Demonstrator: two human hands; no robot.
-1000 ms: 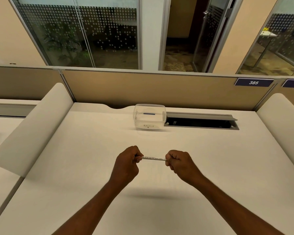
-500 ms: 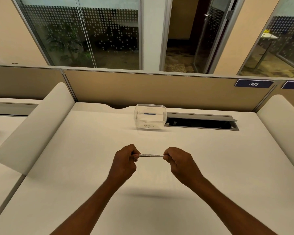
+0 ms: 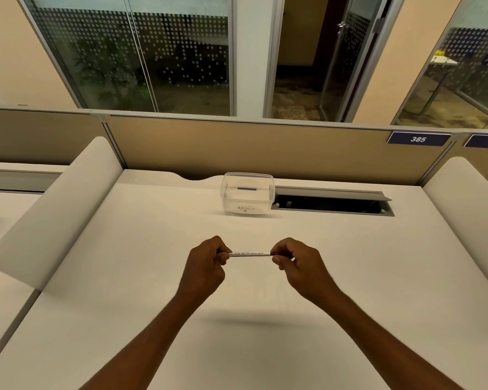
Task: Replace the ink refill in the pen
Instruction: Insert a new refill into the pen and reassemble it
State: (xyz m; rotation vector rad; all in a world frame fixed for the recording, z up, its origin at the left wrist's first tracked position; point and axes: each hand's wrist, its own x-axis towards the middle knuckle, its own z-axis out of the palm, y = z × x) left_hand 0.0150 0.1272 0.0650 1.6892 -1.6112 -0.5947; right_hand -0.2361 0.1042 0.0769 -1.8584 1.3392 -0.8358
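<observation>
The white pen lies level above the desk, well in front of the clear container marked "Recycle". To open it cleanly, the person should probably twist the ends in opposite directions and pull straight along the barrel without bending it. The left hand and right hand, forearms converging, each curl their fingers around one end.

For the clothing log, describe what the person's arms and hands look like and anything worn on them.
Nothing worn shows. The left hand and right hand are bare, without gloves, and no watch or band sits at either wrist. The left forearm and right forearm are bare down to the picture's lower edge, with no sleeve in view.
</observation>
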